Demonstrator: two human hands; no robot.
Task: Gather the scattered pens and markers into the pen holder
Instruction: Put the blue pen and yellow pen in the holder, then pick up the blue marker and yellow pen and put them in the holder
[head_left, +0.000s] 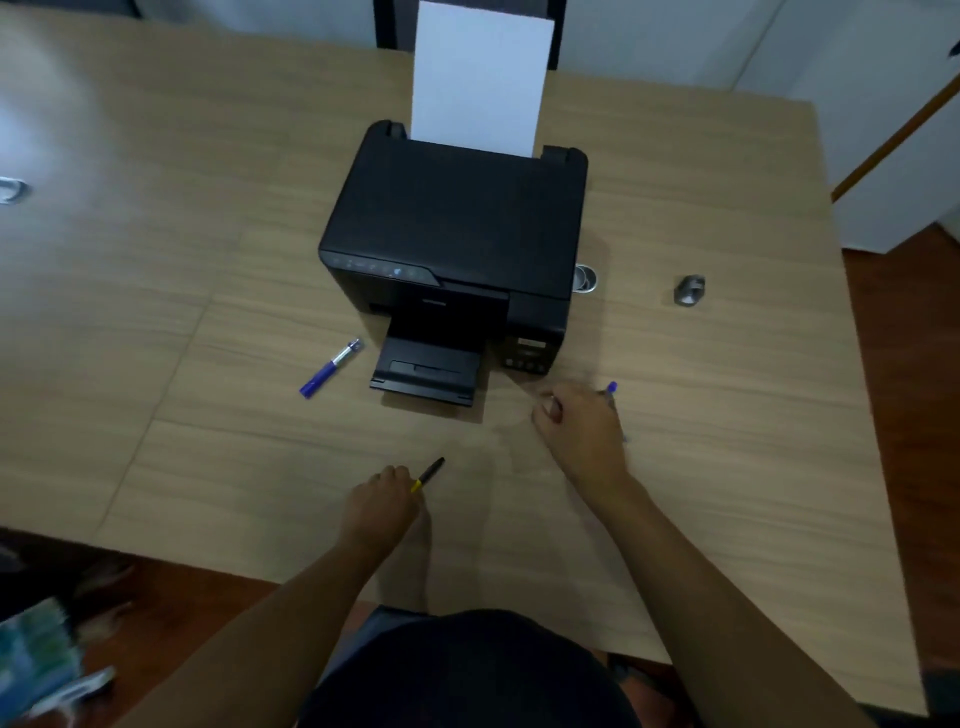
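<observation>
Head view: two hands, three pens in sight
Left grip: clenched on one black-and-yellow pen
Right grip: closed around one blue pen — tip pokes out
Loose: one blue marker on the desk, left of the printer
Pen holder: one — beside the printer's right edge

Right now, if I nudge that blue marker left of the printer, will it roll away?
Probably a little. The blue marker looks round and stiff, lying free on the smooth table, so it may roll sideways. It looks light and should lift easily.
</observation>
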